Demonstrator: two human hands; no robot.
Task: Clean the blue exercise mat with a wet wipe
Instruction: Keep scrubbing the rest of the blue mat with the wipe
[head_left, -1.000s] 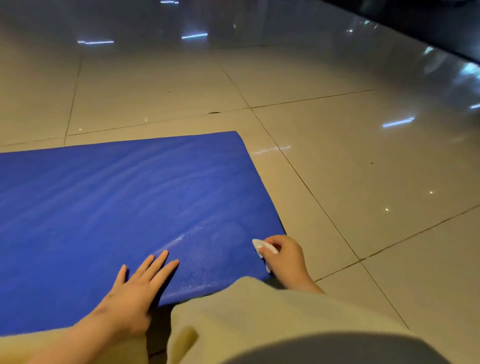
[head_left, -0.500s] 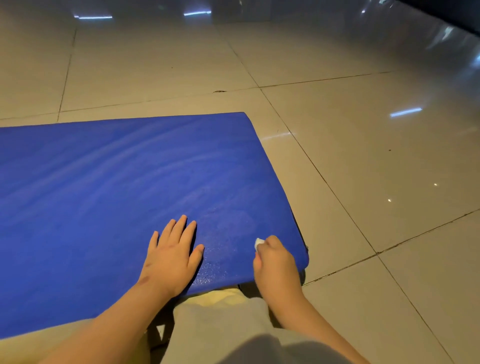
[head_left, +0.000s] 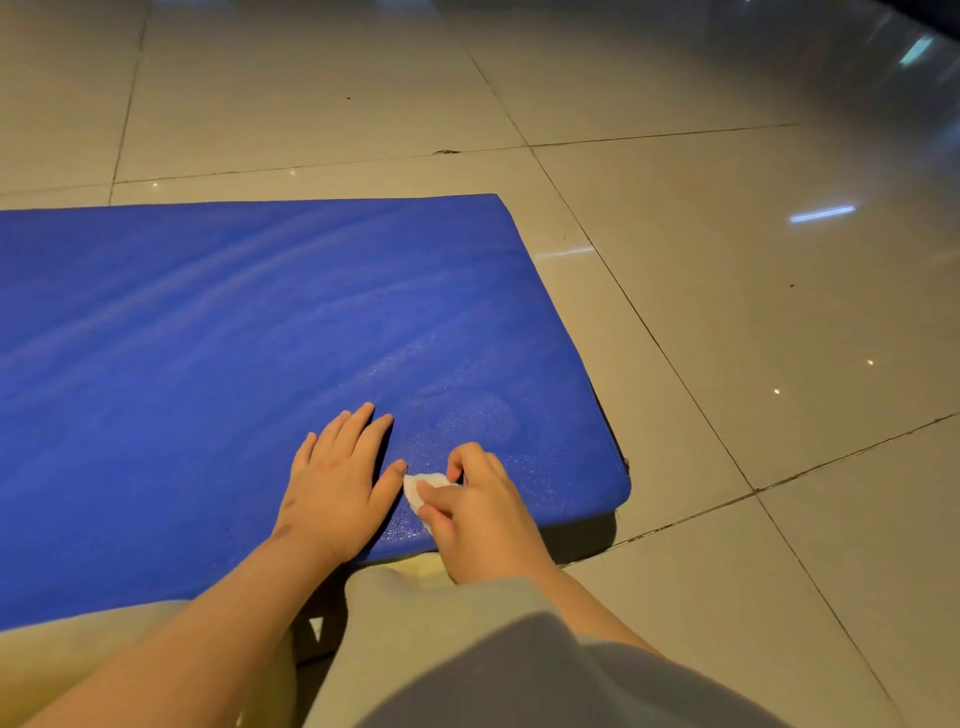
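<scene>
The blue exercise mat (head_left: 234, 364) lay flat on the tiled floor (head_left: 727, 312), its right end in view. Near the mat's front right corner, the wet wipe (head_left: 418, 488) was bunched small and white against its surface, pinched by the curled fingers of the right hand (head_left: 483, 514). Just beside it, the left hand (head_left: 337, 483) rested palm down with straight fingers on the mat.

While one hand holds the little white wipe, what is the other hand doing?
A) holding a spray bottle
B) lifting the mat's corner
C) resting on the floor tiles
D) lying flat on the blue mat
D: the left hand lies with straight fingers on the blue mat, right beside the right hand that pinches the white wipe.
</scene>
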